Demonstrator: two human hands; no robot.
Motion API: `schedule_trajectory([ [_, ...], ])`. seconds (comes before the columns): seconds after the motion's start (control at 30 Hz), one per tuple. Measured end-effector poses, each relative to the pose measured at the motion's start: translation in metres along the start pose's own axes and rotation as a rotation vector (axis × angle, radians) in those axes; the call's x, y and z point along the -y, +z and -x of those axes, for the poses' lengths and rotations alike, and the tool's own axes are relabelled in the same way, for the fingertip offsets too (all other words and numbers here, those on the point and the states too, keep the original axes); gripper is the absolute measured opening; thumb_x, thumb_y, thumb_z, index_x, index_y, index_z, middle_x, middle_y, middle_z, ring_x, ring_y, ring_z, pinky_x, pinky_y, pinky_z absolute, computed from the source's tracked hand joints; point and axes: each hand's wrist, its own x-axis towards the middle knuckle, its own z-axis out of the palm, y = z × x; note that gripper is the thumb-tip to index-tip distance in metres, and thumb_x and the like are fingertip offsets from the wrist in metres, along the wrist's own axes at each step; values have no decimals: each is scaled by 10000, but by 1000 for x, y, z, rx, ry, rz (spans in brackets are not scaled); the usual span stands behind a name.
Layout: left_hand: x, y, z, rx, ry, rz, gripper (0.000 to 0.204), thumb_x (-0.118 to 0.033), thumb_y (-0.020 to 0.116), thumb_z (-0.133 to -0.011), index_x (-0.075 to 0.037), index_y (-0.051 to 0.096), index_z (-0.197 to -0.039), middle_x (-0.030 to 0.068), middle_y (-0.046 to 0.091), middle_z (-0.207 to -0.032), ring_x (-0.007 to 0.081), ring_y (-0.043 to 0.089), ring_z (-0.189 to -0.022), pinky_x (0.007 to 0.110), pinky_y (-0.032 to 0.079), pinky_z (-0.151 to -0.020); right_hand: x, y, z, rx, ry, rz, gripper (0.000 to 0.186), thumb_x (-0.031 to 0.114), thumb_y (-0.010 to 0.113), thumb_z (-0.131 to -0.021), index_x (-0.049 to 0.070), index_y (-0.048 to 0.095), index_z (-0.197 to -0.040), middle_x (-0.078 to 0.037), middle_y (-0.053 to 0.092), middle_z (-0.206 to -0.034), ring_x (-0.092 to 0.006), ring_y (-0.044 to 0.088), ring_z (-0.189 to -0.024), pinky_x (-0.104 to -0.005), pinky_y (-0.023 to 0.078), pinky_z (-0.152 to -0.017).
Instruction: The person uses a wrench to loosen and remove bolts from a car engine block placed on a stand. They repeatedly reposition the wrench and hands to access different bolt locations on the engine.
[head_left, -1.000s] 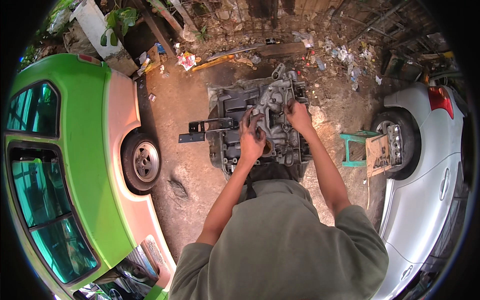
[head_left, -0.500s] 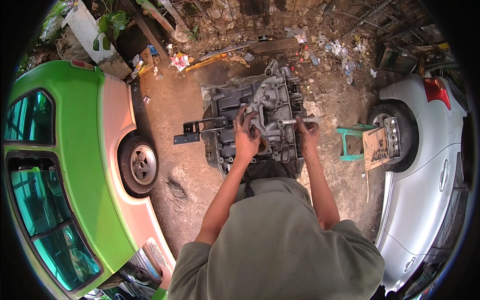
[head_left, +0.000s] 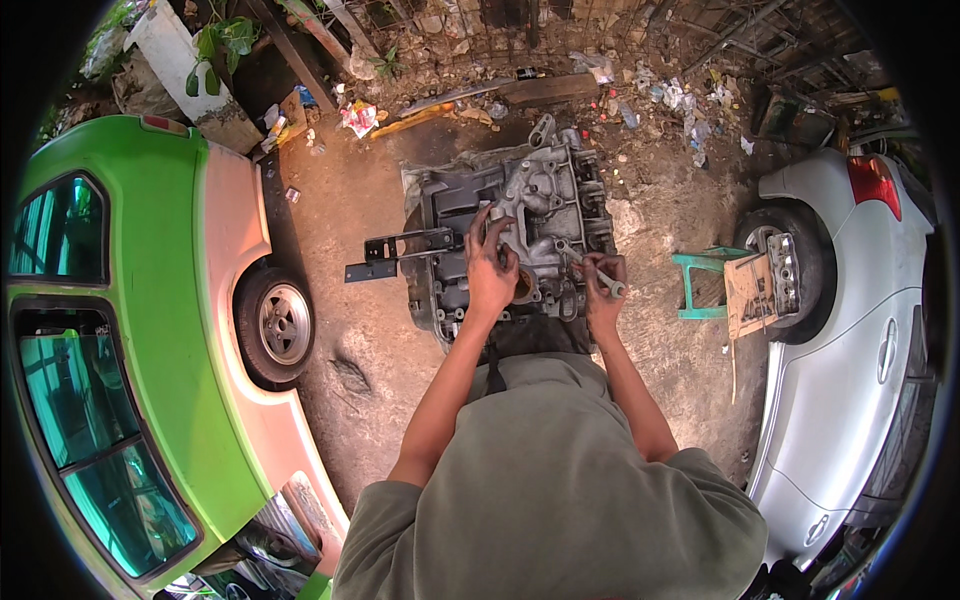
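In front of me sits a greasy grey engine (head_left: 545,190), its cast cover turned up. My left hand (head_left: 490,270) rests on this cover beside a round opening, fingers spread apart. A metal wrench (head_left: 617,289) is gripped in my right hand (head_left: 603,300) at the engine's right side. One end of the wrench lies at the cover near a bolt boss; its open jaw sticks out past my fingers. Whether the far end is seated on a bolt is too small to tell. A black metal bracket (head_left: 372,271) juts out from the engine's left side.
A green and pink vehicle (head_left: 165,330) stands at left, a silver car (head_left: 850,330) at right. By the car's wheel is a green stool (head_left: 690,287) bearing cardboard (head_left: 748,293) and a metal part (head_left: 785,270). Litter (head_left: 680,100) and a wooden plank (head_left: 550,91) lie beyond the engine.
My right hand has swung the wrench's outer end toward me, from roughly level to slanting down to the right. My left hand stays nearly in place on the engine.
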Motion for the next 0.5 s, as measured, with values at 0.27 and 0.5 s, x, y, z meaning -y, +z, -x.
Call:
schedule_trajectory([
  [0.27, 0, 1, 0, -2, -8, 6, 497, 49, 553, -828, -112, 625, -1292, 183, 416, -1522, 402, 393, -1412, 482, 378, -1148, 0, 3, -3, 41, 11, 52, 77, 7, 617, -1002, -38, 555, -1013, -119, 642, -1022, -154, 680, -922, -303, 587, -843],
  [0.5, 0, 0, 1, -5, -6, 14, 492, 52, 555, -824, -104, 630, -1285, 183, 422, -1519, 407, 409, -1404, 481, 393, -1129, -2, 6, -3, 27, -47, 103, 84, -4, 597, -1007, -45, 534, -1045, -135, 631, -994, -186, 702, -880, -311, 609, -779],
])
